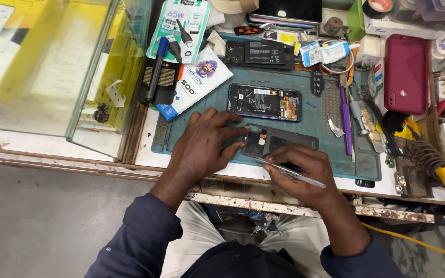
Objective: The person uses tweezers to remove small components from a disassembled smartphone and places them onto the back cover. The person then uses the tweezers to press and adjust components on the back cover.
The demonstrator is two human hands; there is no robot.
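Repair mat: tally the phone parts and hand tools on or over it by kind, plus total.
Opened phone bodies with internals showing: 2
Dark back cover, steadied by left hand: 1
Metal tweezers, in right hand: 1
Purple-handled tool: 1
Total: 5

A crowded repair bench above a grey floor.

The white worktop (52, 143) has a chipped, paint-flaked wooden front edge (263, 203). A glass display case (68, 67) holding yellow boxes stands at its left. The smooth grey floor (42, 221) lies below, evenly lit, without hard shadows.
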